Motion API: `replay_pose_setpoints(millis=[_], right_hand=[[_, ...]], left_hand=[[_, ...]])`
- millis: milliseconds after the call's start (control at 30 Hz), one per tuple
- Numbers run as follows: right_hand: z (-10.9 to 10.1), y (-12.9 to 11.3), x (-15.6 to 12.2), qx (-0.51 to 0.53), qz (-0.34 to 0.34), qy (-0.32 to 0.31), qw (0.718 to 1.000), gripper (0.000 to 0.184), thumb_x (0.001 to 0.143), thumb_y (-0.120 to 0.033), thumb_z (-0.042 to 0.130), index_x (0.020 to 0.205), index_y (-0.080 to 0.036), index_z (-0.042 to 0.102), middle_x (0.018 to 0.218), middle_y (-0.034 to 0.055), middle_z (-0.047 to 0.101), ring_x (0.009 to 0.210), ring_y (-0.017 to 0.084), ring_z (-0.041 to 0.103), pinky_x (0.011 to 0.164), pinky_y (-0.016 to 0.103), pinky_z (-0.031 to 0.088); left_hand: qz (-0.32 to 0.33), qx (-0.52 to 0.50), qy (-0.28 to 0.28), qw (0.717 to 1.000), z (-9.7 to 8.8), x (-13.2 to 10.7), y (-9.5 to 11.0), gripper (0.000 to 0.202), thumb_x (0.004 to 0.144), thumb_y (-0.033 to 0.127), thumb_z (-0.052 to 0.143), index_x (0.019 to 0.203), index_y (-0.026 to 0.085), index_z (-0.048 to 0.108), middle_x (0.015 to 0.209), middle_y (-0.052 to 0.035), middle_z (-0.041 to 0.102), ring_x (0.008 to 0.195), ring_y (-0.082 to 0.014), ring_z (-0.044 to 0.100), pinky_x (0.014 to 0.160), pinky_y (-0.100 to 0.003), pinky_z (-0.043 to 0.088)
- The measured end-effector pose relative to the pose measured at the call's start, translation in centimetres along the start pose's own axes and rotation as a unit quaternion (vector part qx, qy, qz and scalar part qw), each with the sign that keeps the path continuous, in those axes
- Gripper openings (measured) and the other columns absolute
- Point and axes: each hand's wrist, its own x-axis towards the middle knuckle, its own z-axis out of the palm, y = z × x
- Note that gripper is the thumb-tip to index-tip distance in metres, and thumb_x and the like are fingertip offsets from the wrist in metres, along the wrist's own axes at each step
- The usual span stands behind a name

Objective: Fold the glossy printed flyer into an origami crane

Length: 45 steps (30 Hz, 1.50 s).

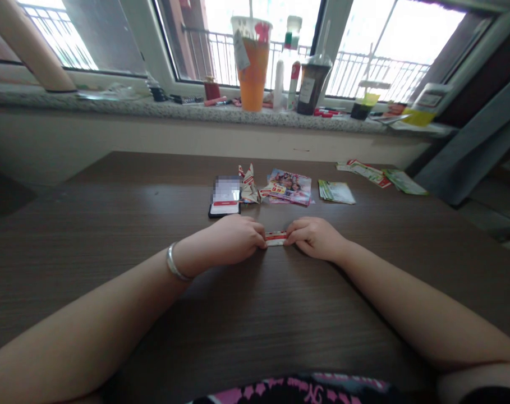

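A small strip of folded paper (275, 238), white with a red band, lies low over the dark table between my hands. My left hand (238, 238), with a silver bangle at the wrist, pinches its left end. At the right end, the fingers of my right hand (316, 237) are closed on the same paper. Just beyond my left hand lies a phone (225, 196) with a lit screen. Beside the phone stands a folded paper figure (249, 189) with red and cream print. My fingers hide both ends of the strip.
Printed leaflets (294, 186) lie behind my hands, with a stack of green-white cards (336, 192) to their right. More paper strips (368, 173) are at the back right of the table (174, 336). An orange drink cup (252, 67) and a dark drink cup (313, 84) stand on the windowsill.
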Motion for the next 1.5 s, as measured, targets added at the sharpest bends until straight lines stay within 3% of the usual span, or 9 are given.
replay_pose_setpoints(millis=[167,367,567,733,1033,1500], right_hand=[[0.0,-1.0,0.1,-0.086,-0.012,-0.015,0.996,0.026,0.087,-0.016,0.049,0.087,-0.023,0.074,0.09,0.005,0.071,0.077,0.016,0.061,0.071,0.028,0.043],[0.2,-1.1,0.1,-0.085,0.003,-0.007,0.996,0.023,0.086,-0.014,0.049,0.084,-0.021,0.071,0.09,0.0051,0.069,0.078,0.016,0.06,0.071,0.027,0.042],[0.1,-1.1,0.2,-0.073,0.018,-0.013,0.997,0.023,0.086,-0.014,0.048,0.086,-0.021,0.07,0.091,0.0051,0.068,0.08,0.017,0.061,0.072,0.027,0.042],[0.1,-1.0,0.2,-0.056,0.03,-0.016,0.998,0.023,0.085,-0.013,0.048,0.084,-0.021,0.069,0.091,0.0045,0.067,0.08,0.017,0.061,0.072,0.027,0.042],[0.0,-1.3,0.4,-0.064,0.023,-0.022,0.997,0.019,0.083,-0.013,0.048,0.086,-0.02,0.065,0.089,0.0052,0.065,0.08,0.017,0.058,0.072,0.027,0.041],[0.2,-1.6,0.6,-0.091,0.053,-0.022,0.994,0.019,0.09,-0.031,0.053,0.099,-0.019,0.065,0.091,0.0052,0.066,0.082,0.018,0.06,0.068,0.028,0.039]], left_hand=[[-0.027,0.0,0.013,1.0,-0.2,0.1,0.6,0.024,0.082,0.011,0.054,0.089,0.023,0.073,0.089,-0.0031,0.067,0.078,-0.0159,0.061,0.073,-0.028,0.047],[-0.04,0.027,0.01,0.999,-0.3,0.5,1.5,0.021,0.083,0.013,0.051,0.086,0.017,0.072,0.084,-0.0071,0.063,0.081,-0.0199,0.059,0.074,-0.031,0.049],[-0.06,0.034,0.039,0.997,0.2,0.7,2.1,0.024,0.083,0.016,0.052,0.098,0.015,0.07,0.115,-0.0117,0.06,0.1,-0.0235,0.059,0.09,-0.035,0.049],[-0.036,0.011,0.029,0.999,0.6,0.7,1.9,0.027,0.085,0.015,0.05,0.105,0.015,0.068,0.109,-0.0096,0.065,0.102,-0.0235,0.059,0.091,-0.036,0.049],[-0.049,0.037,0.043,0.997,1.3,0.9,2.1,0.02,0.087,0.019,0.05,0.095,0.012,0.067,0.096,-0.0105,0.067,0.093,-0.0233,0.061,0.085,-0.036,0.051],[-0.081,-0.001,0.119,0.99,2.7,1.0,1.4,0.017,0.089,0.021,0.05,0.092,0.015,0.065,0.09,-0.007,0.066,0.086,-0.0196,0.061,0.078,-0.031,0.049]])
